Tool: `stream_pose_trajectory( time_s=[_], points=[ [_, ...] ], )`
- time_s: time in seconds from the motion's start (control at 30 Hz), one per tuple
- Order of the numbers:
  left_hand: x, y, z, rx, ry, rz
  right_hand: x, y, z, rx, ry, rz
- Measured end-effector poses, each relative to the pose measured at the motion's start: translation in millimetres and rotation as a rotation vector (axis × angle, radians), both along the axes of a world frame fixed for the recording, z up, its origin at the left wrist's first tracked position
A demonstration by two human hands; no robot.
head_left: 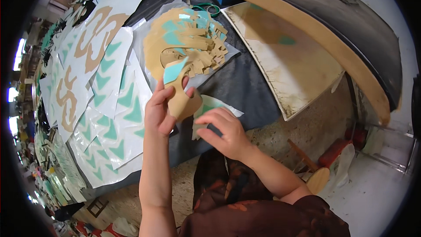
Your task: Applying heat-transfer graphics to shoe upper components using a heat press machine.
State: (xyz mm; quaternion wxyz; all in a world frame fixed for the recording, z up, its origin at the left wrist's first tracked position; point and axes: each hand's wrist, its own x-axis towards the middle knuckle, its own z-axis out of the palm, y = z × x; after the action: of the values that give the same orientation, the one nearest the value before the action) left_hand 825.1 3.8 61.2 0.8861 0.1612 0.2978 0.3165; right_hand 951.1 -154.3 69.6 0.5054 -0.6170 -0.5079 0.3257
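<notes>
Your left hand [158,107] pinches a tan cutout [183,104] at centre, seemingly mid-patching; your right hand [228,135], loosely open and apparently empty, probably needs to smooth the teal patch [174,72].

Bright light [19,55] shines left of the mottled floor [311,125].

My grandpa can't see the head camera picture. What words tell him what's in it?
A person's left hand holds up a tan cutout with a teal patch, and the right hand, loosely open, is close by. Beyond them, tan and teal pieces are heaped over a dark table, with white sheets of green and tan shapes at left.
</notes>
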Motion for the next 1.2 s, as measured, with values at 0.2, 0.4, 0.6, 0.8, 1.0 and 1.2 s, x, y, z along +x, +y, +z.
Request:
stream_pose_trajectory(
  time_s=[0.2,0.4,0.6,0.8,1.0,1.2],
  points=[
    [22.9,-63.0,51.4,-0.024,-0.118,0.063,16.3,-55.2,-19.0,-0.454,1.554,0.234],
    [64.5,-125.7,81.4,-0.056,-0.197,0.069,54.1,-78.4,10.0,-0.184,1.725,-0.039],
    [123.2,-157.3,74.0,0.134,-0.187,-0.028,138.8,-114.3,38.9,-0.021,1.391,-0.386],
    [170.0,-150.9,25.0,0.116,0.02,-0.069,231.5,-125.2,23.4,-0.087,0.86,-0.444],
    [221.2,-168.6,22.5,0.299,0.374,-0.093,324.2,-104.8,8.1,-0.16,0.51,-0.372],
    [274.1,-187.6,22.5,0.726,0.659,-0.076,388.0,-64.4,9.2,-0.144,0.247,-0.226]
  ],
)
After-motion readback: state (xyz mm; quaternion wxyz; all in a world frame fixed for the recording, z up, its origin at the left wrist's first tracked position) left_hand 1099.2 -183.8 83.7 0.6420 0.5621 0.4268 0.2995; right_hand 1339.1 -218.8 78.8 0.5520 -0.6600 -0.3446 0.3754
